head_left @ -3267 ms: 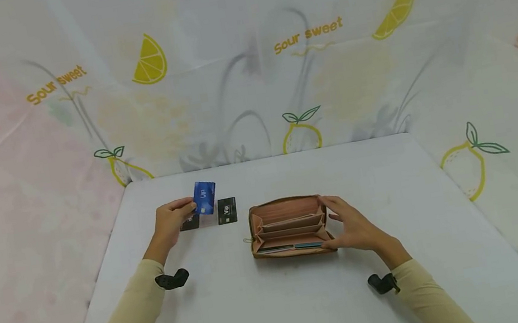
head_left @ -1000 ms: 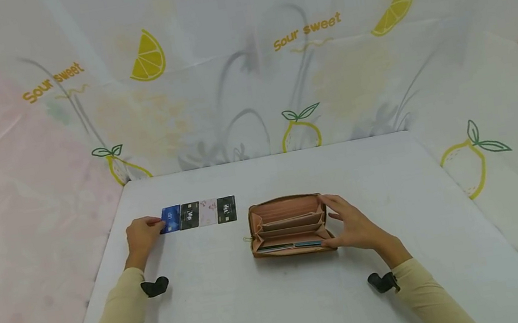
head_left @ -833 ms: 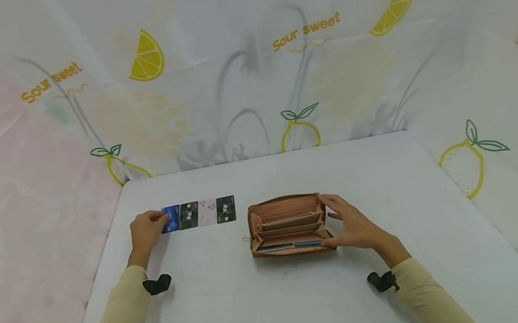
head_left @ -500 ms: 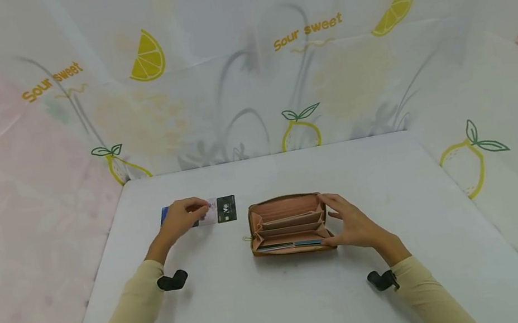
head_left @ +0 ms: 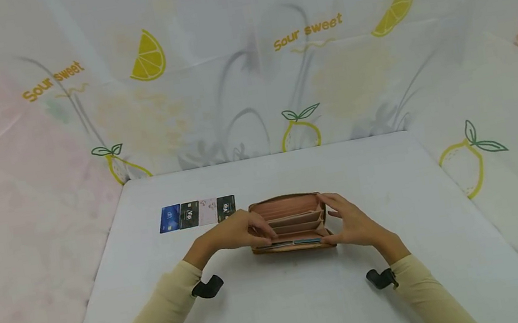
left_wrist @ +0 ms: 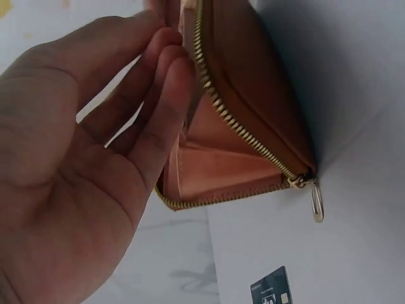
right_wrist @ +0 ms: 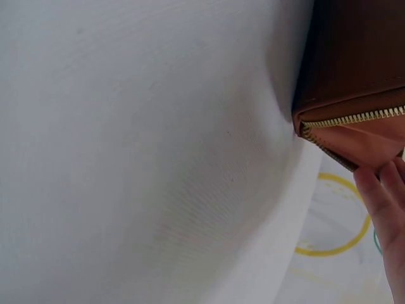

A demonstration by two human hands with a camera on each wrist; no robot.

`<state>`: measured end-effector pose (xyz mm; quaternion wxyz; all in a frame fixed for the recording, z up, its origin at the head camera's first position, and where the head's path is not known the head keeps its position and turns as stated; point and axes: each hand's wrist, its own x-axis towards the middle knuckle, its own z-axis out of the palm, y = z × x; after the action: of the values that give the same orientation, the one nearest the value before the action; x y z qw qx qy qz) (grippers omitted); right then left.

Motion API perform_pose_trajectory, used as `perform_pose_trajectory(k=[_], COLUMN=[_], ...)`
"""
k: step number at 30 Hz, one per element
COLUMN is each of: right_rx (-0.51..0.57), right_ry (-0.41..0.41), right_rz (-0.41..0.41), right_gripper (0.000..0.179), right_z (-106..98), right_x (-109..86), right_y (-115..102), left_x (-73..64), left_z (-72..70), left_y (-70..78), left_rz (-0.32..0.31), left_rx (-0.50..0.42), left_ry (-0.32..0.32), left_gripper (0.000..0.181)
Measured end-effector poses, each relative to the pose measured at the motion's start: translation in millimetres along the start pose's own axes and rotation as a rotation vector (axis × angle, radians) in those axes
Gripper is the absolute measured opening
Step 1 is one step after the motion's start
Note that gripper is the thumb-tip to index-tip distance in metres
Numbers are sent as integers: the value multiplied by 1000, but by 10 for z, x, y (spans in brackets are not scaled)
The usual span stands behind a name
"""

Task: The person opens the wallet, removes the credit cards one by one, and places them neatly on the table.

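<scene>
A brown zip-around wallet point(head_left: 291, 206) stands unzipped on the table, its pink inner compartments facing up. Several cards point(head_left: 304, 242) poke out of its front slots. My left hand point(head_left: 234, 231) reaches in at the wallet's left end, fingers bent over the front card slots. In the left wrist view its fingertips gather at the zipper edge; whether they pinch a card is hidden. My right hand point(head_left: 352, 223) grips the wallet's right end, thumb at the front rim and fingers at the back rim. The right wrist view shows fingers point(right_wrist: 380, 196) against the wallet's edge.
Left of the wallet lies a row of cards: a blue card point(head_left: 170, 218), a black card point(head_left: 189, 215), a pale pink card point(head_left: 207, 211) and another black card point(head_left: 226, 206), partly behind my left hand. A patterned cloth backdrop point(head_left: 225, 76) rises behind the white table point(head_left: 282, 304).
My left hand set the blue card down at the row's left end, let go, then moved right to the wallet. The right hand has stayed on the wallet.
</scene>
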<state>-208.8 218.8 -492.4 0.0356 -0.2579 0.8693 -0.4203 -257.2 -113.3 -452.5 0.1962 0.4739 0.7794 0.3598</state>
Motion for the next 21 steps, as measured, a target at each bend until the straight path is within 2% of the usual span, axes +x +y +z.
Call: perform_pose_trajectory(k=[2,6,13,21], right_rx=[-16,-49,-49,-49], right_ry=[7,21,33,30], right_rz=[-10,-27,-29,-30], right_gripper=[101,92,88,90], right_z=[4,21,53,67], right_x=[7,26,43,50], right_y=[4,10,34,42], left_x=[40,86,126,208], left_z=[62,147,195,223], left_y=[20,29,52,119], left_rz=[10,4,25,23], left_rx=[99,231,359,451], left_ry=[-12,-5,33,0], left_gripper=[14,10,9,7])
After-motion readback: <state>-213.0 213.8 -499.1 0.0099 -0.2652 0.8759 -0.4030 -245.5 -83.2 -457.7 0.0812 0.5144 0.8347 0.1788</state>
